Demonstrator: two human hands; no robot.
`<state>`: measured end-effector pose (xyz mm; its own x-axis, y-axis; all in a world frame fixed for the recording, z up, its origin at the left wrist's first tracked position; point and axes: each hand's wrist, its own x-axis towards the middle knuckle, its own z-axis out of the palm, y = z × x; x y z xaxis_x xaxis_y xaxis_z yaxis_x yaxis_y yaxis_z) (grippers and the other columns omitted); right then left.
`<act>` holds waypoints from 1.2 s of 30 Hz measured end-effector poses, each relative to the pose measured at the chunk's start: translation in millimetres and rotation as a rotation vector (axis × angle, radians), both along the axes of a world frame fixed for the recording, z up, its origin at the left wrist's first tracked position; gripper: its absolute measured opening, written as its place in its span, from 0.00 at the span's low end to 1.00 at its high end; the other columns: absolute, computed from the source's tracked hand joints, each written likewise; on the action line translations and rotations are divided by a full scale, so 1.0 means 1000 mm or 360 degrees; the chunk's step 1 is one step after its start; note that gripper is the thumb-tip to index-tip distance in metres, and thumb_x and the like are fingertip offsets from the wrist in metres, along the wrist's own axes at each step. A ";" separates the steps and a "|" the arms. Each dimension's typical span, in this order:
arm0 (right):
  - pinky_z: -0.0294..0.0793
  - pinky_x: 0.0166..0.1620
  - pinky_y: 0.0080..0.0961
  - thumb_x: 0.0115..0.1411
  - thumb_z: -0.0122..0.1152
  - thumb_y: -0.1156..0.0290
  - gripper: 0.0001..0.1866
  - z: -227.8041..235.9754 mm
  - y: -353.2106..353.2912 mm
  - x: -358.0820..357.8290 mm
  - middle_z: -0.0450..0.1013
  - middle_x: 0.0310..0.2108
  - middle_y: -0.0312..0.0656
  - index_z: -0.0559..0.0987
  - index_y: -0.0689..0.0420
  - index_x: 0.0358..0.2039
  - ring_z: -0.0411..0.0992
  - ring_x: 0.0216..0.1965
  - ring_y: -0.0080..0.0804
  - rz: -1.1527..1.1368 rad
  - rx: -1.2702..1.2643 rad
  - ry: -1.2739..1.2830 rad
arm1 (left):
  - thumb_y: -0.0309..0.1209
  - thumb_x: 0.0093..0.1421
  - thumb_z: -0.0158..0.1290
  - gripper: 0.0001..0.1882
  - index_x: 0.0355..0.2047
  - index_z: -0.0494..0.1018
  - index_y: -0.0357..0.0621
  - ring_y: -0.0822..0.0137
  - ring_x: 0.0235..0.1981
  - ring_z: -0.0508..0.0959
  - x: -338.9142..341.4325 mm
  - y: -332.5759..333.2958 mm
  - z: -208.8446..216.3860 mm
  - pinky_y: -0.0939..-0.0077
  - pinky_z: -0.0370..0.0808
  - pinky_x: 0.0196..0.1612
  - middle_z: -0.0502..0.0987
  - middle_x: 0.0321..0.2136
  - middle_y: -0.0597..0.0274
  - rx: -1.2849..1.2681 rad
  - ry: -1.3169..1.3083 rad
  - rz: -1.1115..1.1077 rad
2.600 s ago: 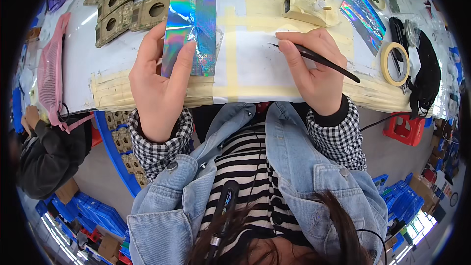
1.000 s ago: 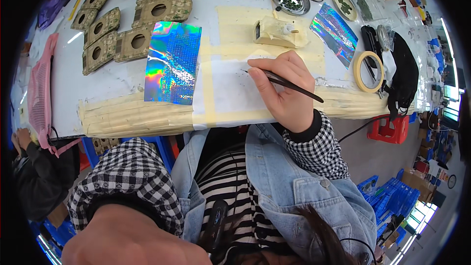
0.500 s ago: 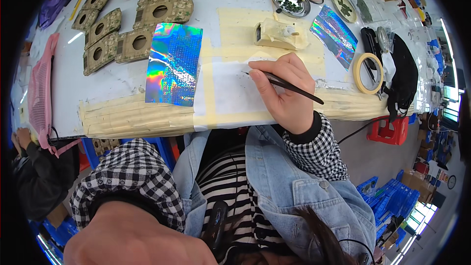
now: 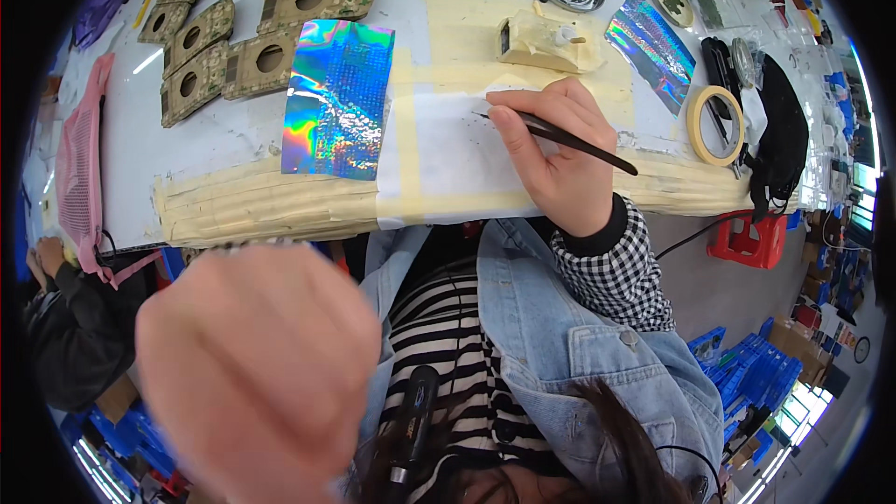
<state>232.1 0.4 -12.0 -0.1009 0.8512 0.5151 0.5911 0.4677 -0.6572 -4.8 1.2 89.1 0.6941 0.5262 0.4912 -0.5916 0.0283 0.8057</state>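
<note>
Slender black tweezers, as they appear to be, are pinched between thumb and fingers of the right hand in the head view, the tip held at white paper. Whether anything is gripped by the left hand, blurred and close up, cannot be told. A shiny rainbow sheet is seen just left of the paper. The tool seems held ready; a steady, precisely placed tip is probably called for next.

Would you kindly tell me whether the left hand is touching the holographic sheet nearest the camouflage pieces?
Apart: in the head view, the left hand shows below that holographic sheet, with the taped table edge plainly visible between them.
</note>
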 end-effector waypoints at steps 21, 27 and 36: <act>0.69 0.29 0.24 0.52 0.67 0.73 0.06 -0.004 -0.001 0.004 0.77 0.25 0.39 0.82 0.60 0.30 0.68 0.26 0.31 -0.0038 -0.0003 -0.0040 | 0.27 0.49 0.52 0.16 0.39 0.79 0.49 0.66 0.25 0.73 0.053 0.007 -0.094 0.71 0.70 0.27 0.68 0.21 0.65 0.1774 0.1897 0.1535; 0.69 0.29 0.24 0.52 0.67 0.74 0.06 -0.006 -0.002 0.007 0.76 0.23 0.40 0.82 0.60 0.30 0.68 0.25 0.31 -0.0081 0.0010 0.0028 | 0.25 0.48 0.52 0.16 0.39 0.79 0.46 0.63 0.24 0.74 0.051 0.010 -0.092 0.68 0.71 0.27 0.68 0.20 0.63 0.1591 0.1829 0.1516; 0.68 0.29 0.23 0.53 0.67 0.74 0.05 -0.002 -0.004 0.007 0.76 0.23 0.40 0.82 0.61 0.30 0.68 0.25 0.30 -0.0088 -0.0003 0.0084 | 0.21 0.54 0.55 0.10 0.38 0.76 0.39 0.64 0.21 0.72 0.032 0.002 -0.082 0.71 0.68 0.26 0.73 0.21 0.58 0.0557 0.1502 0.1577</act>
<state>238.8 -3.7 -13.8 -0.0266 0.8558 0.5167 0.5807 0.4340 -0.6889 26.7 3.5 7.4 0.2502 0.9323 0.2612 0.5104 -0.3563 0.7827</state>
